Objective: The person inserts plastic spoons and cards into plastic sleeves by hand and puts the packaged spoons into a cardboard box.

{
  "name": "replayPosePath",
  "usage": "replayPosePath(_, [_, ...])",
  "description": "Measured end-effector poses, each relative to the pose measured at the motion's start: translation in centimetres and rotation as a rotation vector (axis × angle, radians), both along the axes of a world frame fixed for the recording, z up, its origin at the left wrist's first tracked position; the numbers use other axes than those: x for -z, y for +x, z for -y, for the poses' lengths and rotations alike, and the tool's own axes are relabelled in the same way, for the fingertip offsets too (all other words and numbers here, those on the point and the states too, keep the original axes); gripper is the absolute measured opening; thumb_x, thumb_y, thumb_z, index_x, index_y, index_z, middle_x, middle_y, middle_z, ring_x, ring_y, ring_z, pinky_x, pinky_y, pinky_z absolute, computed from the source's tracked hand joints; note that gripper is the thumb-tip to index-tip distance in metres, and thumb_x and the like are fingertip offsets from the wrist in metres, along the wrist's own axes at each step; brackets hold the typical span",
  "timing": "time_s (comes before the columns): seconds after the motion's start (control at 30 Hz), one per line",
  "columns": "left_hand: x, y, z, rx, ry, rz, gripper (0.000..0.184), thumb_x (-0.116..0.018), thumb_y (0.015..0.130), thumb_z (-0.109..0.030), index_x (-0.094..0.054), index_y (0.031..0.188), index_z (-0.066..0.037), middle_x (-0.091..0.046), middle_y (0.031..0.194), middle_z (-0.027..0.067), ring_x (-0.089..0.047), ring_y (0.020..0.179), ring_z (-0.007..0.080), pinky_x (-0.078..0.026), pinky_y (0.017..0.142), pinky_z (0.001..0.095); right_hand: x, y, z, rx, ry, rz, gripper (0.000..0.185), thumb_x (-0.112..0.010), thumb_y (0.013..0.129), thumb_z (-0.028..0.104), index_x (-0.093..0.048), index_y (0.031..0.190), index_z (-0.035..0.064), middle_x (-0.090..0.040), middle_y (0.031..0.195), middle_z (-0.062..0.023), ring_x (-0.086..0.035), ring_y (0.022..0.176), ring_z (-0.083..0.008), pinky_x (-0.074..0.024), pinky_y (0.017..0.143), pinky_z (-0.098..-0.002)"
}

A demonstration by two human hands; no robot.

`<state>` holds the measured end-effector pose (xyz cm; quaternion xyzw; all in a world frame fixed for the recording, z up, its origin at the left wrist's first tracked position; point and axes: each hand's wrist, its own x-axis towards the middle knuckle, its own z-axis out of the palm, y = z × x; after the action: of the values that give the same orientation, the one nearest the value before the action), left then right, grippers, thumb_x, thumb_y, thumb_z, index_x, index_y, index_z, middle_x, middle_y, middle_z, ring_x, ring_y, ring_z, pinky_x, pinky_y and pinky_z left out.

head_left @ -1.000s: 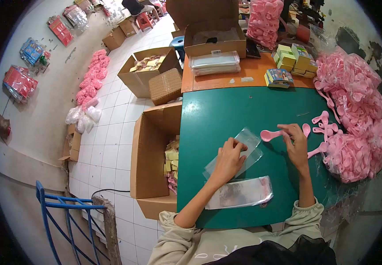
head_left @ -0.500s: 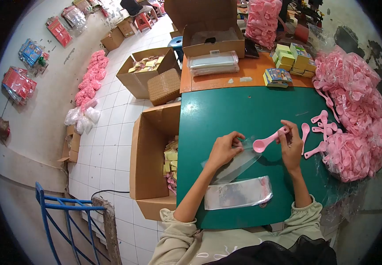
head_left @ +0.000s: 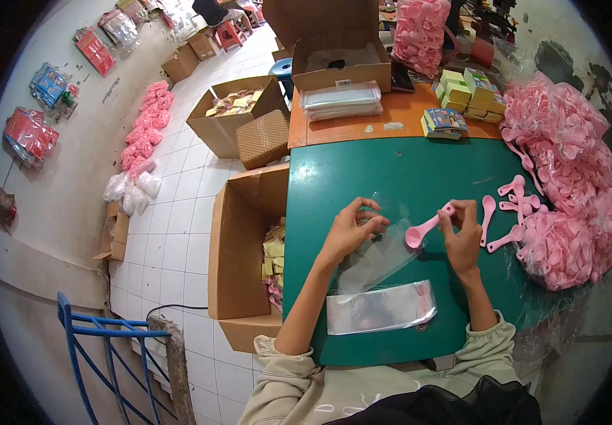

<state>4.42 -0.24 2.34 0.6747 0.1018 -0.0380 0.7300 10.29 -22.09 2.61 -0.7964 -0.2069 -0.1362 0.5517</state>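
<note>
My right hand (head_left: 463,237) pinches a pink measuring spoon (head_left: 423,228) by its handle end, with the bowl pointing left. The spoon's bowl is at the right side of a clear plastic bag (head_left: 376,258); whether it is inside the mouth I cannot tell. With curled fingers, my left hand (head_left: 354,228) grips the upper left edge of that bag, which is slanted over the green table (head_left: 334,177). Below it lies a stack of clear plastic bags (head_left: 380,309). Several loose pink spoons (head_left: 488,212) lie right of my right hand.
Bulging clear sacks of pink spoons (head_left: 568,163) line the table's right side. Small yellow-green boxes (head_left: 444,124) and packed bags (head_left: 341,99) sit on the orange table (head_left: 398,106) behind. At left stands an open carton (head_left: 238,248) with yellow pieces inside.
My left hand has risen slightly with the bag, its fingers spreading wider, and the bag's upper part looks more opened out. The spoon has stayed nearly in place, its bowl slightly lower.
</note>
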Motion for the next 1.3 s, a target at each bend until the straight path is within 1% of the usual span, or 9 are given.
replayPosePath(0.1, [0.2,-0.1,0.2,0.073,-0.11,-0.041,0.02,-0.062,0.086,-0.015,-0.052,0.099,-0.004,-0.068,0.092,0.0112,-0.063,0.079,0.0112,-0.047,0.062,0.0203,-0.4,0.0,0.0,0.087,0.181,-0.023,0.02,-0.059,0.087,0.005,-0.045,0.1,-0.0001,-0.059,0.079,-0.0076,-0.061,0.067,-0.0126,-0.05,0.058,-0.0246])
replayPosePath(0.3, [-0.2,-0.5,1.1,0.281,-0.036,-0.026,0.025,-0.065,0.084,-0.017,-0.055,0.102,-0.004,-0.068,0.086,0.0076,-0.057,0.067,0.0059,-0.044,0.058,0.019,-0.8,-0.7,-0.2,-0.012,0.367,-0.002,0.022,-0.058,0.088,0.004,-0.042,0.102,-0.0004,-0.058,0.082,-0.009,-0.06,0.068,-0.0122,-0.05,0.061,-0.0232])
replayPosePath(0.7, [-0.5,-0.5,1.0,0.384,-0.075,0.031,0.038,-0.067,0.083,-0.016,-0.053,0.116,-0.003,-0.065,0.094,0.0083,-0.059,0.081,0.0084,-0.047,0.069,0.021,-0.8,-2.2,-1.2,-0.169,0.276,-0.067,0.022,-0.06,0.087,0.004,-0.043,0.1,-0.0005,-0.059,0.08,-0.0087,-0.06,0.067,-0.0116,-0.049,0.058,-0.022])
replayPosePath(0.93, [-2.4,0.2,0.6,0.326,0.014,0.061,0.039,-0.054,0.092,-0.029,-0.053,0.119,-0.002,-0.064,0.099,0.007,-0.059,0.084,0.0103,-0.05,0.073,0.024,-3.4,0.1,-1.3,-0.142,0.362,-0.13,0.02,-0.059,0.088,0.007,-0.043,0.097,0.0007,-0.059,0.077,-0.008,-0.058,0.062,-0.0095,-0.0464,0.054,-0.021])
replayPosePath(1.03, [-2.2,1.3,0.6,0.347,-0.048,0.009,0.039,-0.048,0.095,-0.032,-0.057,0.115,-0.001,-0.064,0.097,0.0066,-0.061,0.085,0.0117,-0.051,0.074,0.0254,-4.8,1.1,-1.2,-0.12,0.2,-0.081,0.021,-0.061,0.087,0.008,-0.044,0.096,0.0013,-0.06,0.08,-0.0095,-0.058,0.062,-0.0096,-0.0462,0.055,-0.0204])
replayPosePath(1.1, [-2.7,1.1,1.3,0.328,-0.19,-0.019,0.036,-0.046,0.096,-0.03,-0.061,0.109,0.0,-0.065,0.093,0.0051,-0.062,0.082,0.0117,-0.051,0.072,0.0258,-5.0,1.9,-1.5,-0.116,0.122,0.017,0.02,-0.063,0.086,0.011,-0.047,0.094,0.0016,-0.061,0.081,-0.0098,-0.059,0.062,-0.0105,-0.0465,0.056,-0.0205])
replayPosePath(1.13, [-1.9,1.6,1.1,0.323,-0.122,0.011,0.034,-0.045,0.096,-0.028,-0.06,0.109,0.0,-0.065,0.094,0.0074,-0.063,0.084,0.0122,-0.052,0.073,0.0258,-5.0,2.2,-1.6,-0.115,0.083,0.064,0.02,-0.064,0.086,0.013,-0.048,0.093,0.0017,-0.062,0.082,-0.0099,-0.059,0.062,-0.0109,-0.0467,0.056,-0.0206])
replayPosePath(1.23, [-2.2,1.6,0.7,0.314,-0.27,0.135,0.035,-0.045,0.097,-0.027,-0.059,0.11,0.002,-0.066,0.093,0.0096,-0.063,0.084,0.0131,-0.052,0.073,0.0255,-5.3,3.0,-2.1,-0.304,-0.02,0.128,0.029,-0.061,0.087,0.03,-0.055,0.086,0.0019,-0.063,0.089,-0.0092,-0.061,0.079,-0.0168,-0.0491,0.068,-0.0277])
replayPosePath(1.3, [-3.2,1.3,0.7,0.225,-0.351,0.083,0.035,-0.045,0.097,-0.026,-0.059,0.11,0.004,-0.066,0.092,0.0113,-0.064,0.083,0.0146,-0.052,0.073,0.0249,-5.8,3.9,-2.9,-0.579,-0.173,0.257,0.039,-0.053,0.089,0.041,-0.06,0.085,0.0025,-0.063,0.096,-0.0104,-0.058,0.092,-0.0206,-0.0471,0.077,-0.033])
